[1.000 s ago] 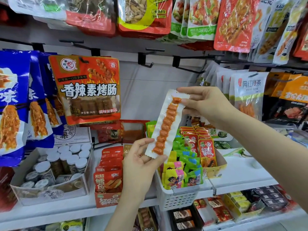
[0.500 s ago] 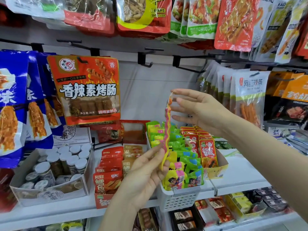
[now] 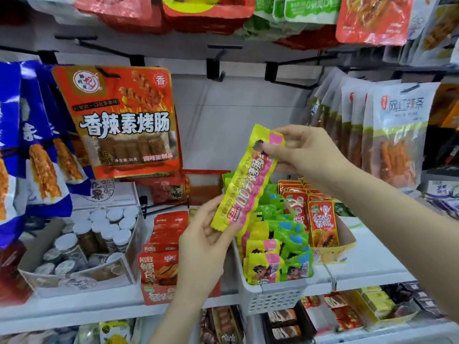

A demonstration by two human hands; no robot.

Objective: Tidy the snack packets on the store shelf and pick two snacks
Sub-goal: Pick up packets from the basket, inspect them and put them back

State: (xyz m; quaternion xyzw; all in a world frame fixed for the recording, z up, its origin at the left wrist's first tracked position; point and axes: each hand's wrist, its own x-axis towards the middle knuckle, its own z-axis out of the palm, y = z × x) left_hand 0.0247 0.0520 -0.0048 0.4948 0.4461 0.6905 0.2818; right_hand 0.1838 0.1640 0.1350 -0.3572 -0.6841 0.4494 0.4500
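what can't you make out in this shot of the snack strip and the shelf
Head view only:
- Long yellow and pink packet: small print blurred; the right hand covers its top corner, the left hand its lower edge.
- White basket: its rear packets are hidden behind that packet.
- Top-row bags: cut off by the upper edge.
- Blue bags: cut off at left.

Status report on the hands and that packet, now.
Left hand grips long yellow-pink packet bottom. Right hand pinches top. Packet above white basket. Nothing obstructing.
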